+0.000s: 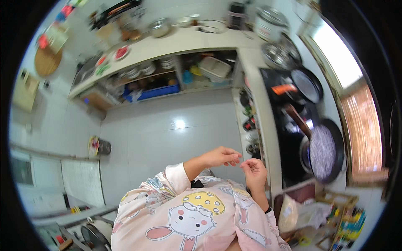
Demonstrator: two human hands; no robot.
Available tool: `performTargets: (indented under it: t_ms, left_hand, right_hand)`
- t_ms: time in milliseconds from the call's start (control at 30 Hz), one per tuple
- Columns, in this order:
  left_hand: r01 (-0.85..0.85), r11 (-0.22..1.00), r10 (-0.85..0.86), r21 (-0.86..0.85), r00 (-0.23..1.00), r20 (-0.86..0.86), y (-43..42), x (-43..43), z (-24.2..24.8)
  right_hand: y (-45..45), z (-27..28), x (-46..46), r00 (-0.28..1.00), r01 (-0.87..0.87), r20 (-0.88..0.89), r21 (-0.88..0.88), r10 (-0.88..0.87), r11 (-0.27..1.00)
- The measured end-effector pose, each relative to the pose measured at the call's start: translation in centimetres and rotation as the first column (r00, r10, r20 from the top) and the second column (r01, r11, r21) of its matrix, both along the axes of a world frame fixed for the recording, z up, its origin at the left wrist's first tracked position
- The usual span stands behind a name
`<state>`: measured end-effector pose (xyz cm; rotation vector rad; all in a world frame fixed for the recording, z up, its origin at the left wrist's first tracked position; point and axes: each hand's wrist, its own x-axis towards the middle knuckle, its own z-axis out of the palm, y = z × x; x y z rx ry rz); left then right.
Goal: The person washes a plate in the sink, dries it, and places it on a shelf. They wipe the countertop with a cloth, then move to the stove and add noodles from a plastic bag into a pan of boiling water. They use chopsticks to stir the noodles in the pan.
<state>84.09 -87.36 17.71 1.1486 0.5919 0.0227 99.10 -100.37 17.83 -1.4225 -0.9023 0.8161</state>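
Both hands hover in front of my body, beside the edge of the right-hand counter. My left hand (pixel 221 157) is loosely bent with its fingers a little apart, and nothing shows in it. Close by, my right hand (pixel 255 172) has its fingers curled in against the thumb; I see no object in it. The fingertips of the two hands nearly meet. Nearest on the right is a black cooktop (pixel 290 150). On it sits a dark frying pan (pixel 323 150) with a brown handle (pixel 298 121). A second dark pan (pixel 307 85) stands farther back, next to an orange item (pixel 282 89).
A white counter (pixel 201 40) runs along the far wall, bearing a plate of red food (pixel 121 52) and a steel pot (pixel 159 27). A rice cooker (pixel 270 23) and metal lids (pixel 278 55) stand in the corner. A bin (pixel 103 146) is on the floor at left.
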Motion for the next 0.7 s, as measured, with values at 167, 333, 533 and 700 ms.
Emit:
performTargets:
  t_ms: [167, 333, 533, 700]
  left_hand:
    - [-0.656, 0.753, 0.652, 0.054, 0.755, 0.067, 6.7, -17.9, 0.8]
    - [-0.982, 0.189, 0.979, 0.006, 0.189, 0.077, 3.1, -32.2, 0.4]
    - [-0.927, -0.36, 0.931, -0.105, -0.364, 0.022, -5.1, -44.4, -3.0]
    - [-0.692, -0.699, 0.706, -0.182, -0.708, -0.022, -10.2, -52.9, -6.7]
  right_hand:
    - [13.2, -0.9, -11.2, 0.885, -0.424, -0.248, -0.081, 0.393, 0.902]
    - [22.1, -2.9, -23.2, 0.613, -0.744, -0.576, -0.19, 0.54, 0.641]
    - [29.9, -8.4, -42.2, 0.377, -0.914, -0.828, -0.261, 0.415, 0.31]
    - [34.5, -14.2, -61.9, 0.325, -0.945, -0.887, -0.295, 0.328, 0.141]
